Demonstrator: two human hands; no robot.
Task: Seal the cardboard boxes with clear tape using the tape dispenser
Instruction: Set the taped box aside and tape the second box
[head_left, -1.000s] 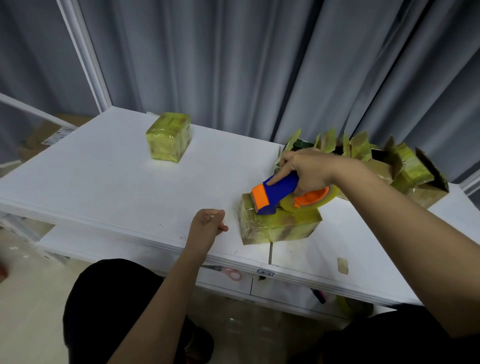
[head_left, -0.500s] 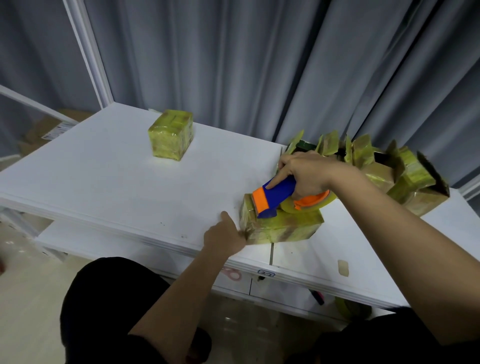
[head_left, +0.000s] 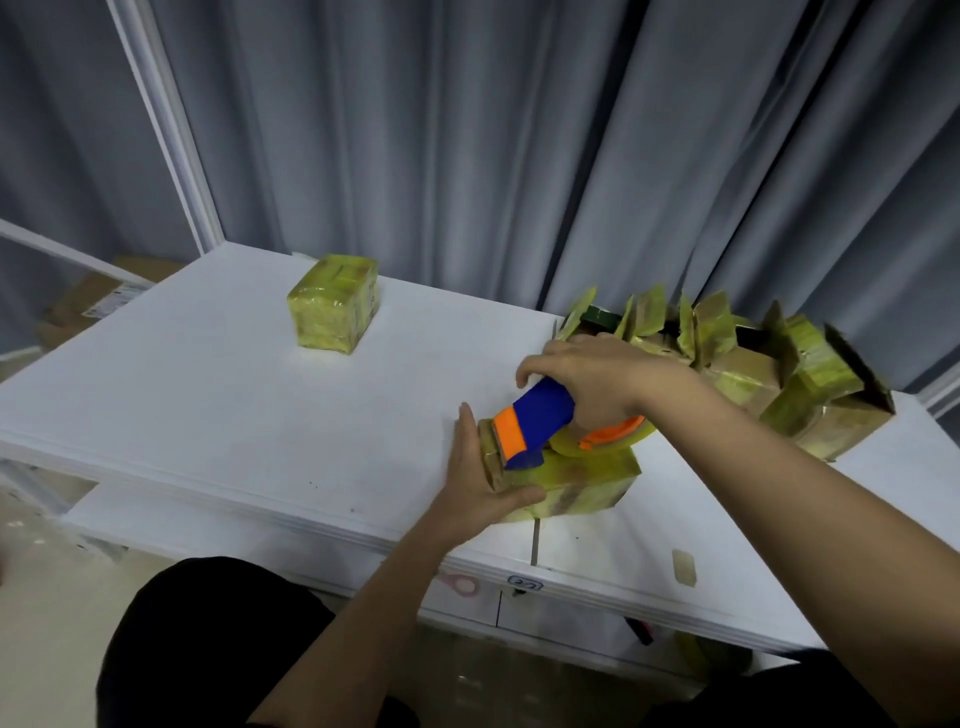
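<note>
Open boxes (head_left: 748, 374) crowd rt; table (head_left: 208, 405) bare left w/ one sealed box (head_left: 332, 304).

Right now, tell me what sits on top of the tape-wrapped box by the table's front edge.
The blue and orange tape dispenser, gripped by the right hand. Its contact with the box is hidden.
</note>
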